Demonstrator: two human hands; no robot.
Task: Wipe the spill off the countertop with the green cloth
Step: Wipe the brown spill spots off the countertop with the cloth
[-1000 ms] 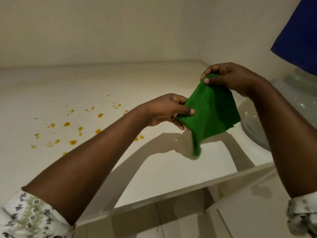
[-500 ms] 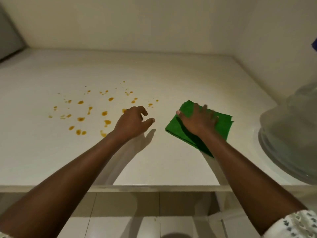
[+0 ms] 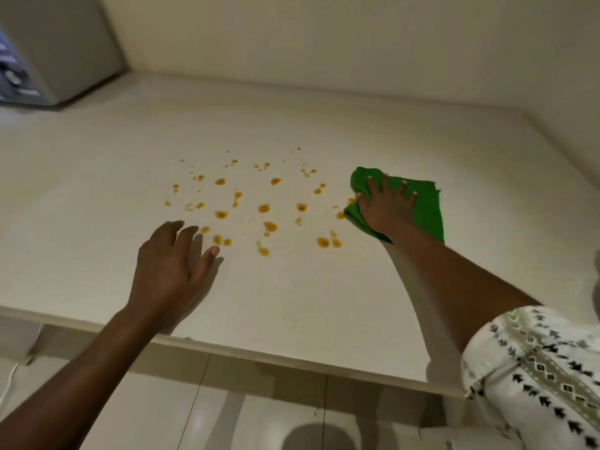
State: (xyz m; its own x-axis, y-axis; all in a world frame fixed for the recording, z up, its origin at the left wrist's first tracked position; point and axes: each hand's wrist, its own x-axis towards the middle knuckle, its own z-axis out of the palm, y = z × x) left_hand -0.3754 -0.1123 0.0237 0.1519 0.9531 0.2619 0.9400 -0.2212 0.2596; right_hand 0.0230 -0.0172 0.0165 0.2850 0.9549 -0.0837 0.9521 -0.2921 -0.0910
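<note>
Though the right hand presses the green cloth flat, fingers spread, at the spill's three o'clock edge, wiping has barely begun (drops look untouched); the left hand hovers open over the countertop.

The spill sits scattered across the middle of the frame on the countertop. At its right edge lies the cloth, with the right hand pressed flat on top of it. The left hand is at the spill's lower left, over the counter (whether it touches, I cannot tell). An appliance stands on the counter in the upper left corner.
</note>
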